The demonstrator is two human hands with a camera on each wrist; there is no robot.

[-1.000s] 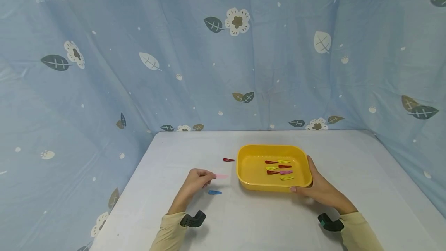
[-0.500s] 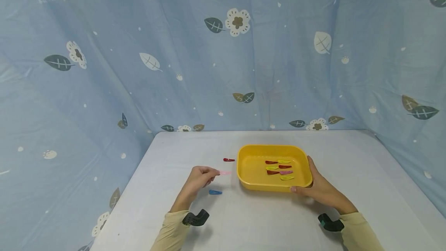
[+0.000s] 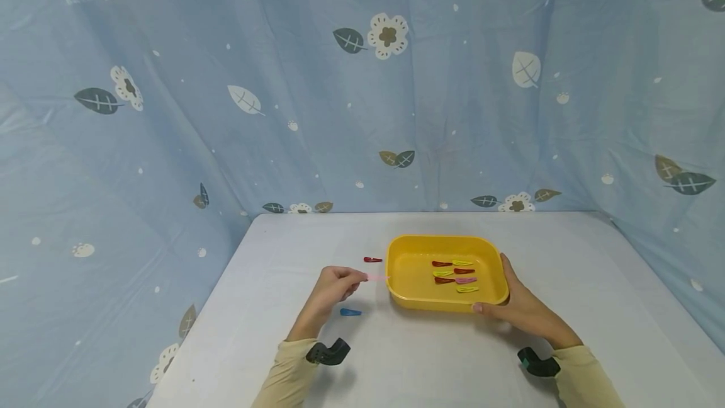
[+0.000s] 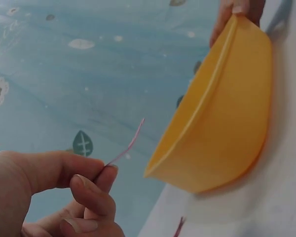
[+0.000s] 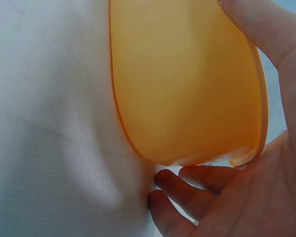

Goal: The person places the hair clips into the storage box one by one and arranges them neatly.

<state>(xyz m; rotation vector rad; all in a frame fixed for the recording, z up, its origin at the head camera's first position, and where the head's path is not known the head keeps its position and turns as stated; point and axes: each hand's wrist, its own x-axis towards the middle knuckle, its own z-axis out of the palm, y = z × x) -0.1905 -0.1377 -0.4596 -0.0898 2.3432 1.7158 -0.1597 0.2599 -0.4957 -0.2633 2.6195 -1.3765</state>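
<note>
Between thumb and forefinger, my left hand [image 3: 333, 291] pinches one end of a pink hair clip [image 4: 129, 144]. The clip's free end points at the left rim of a yellow tray [image 3: 408, 302], above the table. My right hand [image 3: 523, 307] grips the tray's right end, thumb at the front corner and fingers round the side; the right wrist view shows the fingers beside its wall [image 5: 182, 89]. Inside the tray lie red, yellow and pink hair clips [image 3: 466, 281] in short rows, towards the right. In the left wrist view the tray's inside is mostly hidden.
A dark red hair clip [image 3: 372, 260] lies on the white table [image 3: 430, 357], left of the tray. Nearer the front is a blue hair clip [image 3: 350, 312], close to my left wrist. A blue patterned curtain [image 3: 317, 112] hangs behind the table.
My left hand has moved right and slightly away from me, carrying the pink hair clip up to the tray's left rim. The right hand and the tray have stayed in place.
</note>
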